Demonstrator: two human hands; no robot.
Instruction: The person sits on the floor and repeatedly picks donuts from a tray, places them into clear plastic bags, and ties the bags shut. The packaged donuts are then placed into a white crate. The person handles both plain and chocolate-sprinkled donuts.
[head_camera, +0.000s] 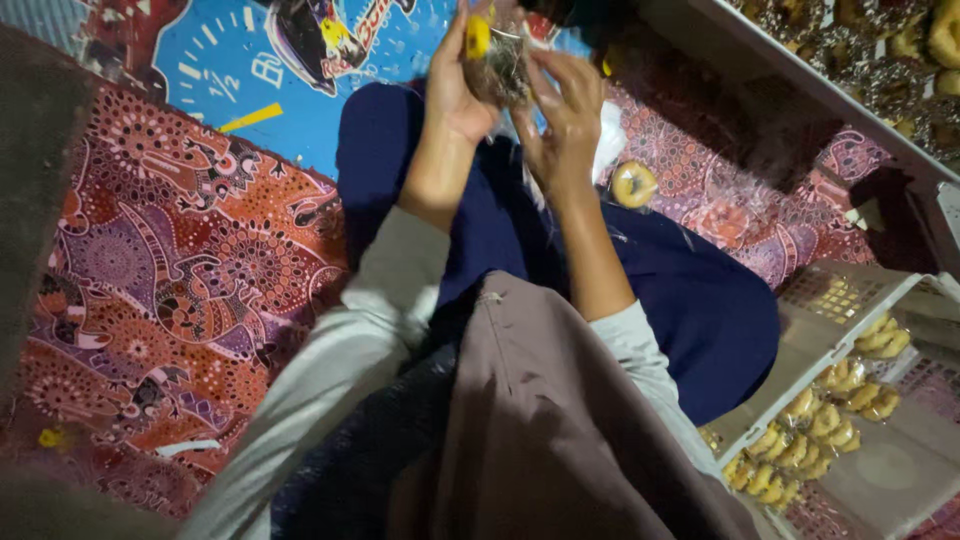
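Note:
Both of my hands are raised at the top middle of the head view, holding a small clear plastic bag (503, 68) with a dark ring-shaped pastry inside. My left hand (458, 85) grips the bag's left side, where a yellow tie or tag (478, 36) shows. My right hand (565, 115) pinches the bag's right side with bent fingers. Below the hands lie my dark blue trouser legs (690, 290), folded on the floor. A single wrapped light-glazed pastry (634, 184) rests by my right knee.
A patterned red and blue mat (180, 270) covers the floor to the left. On the right, a beige plastic crate (800, 350) holds several wrapped yellow pastries (830, 420). A tray of dark pastries (880, 50) sits at the top right.

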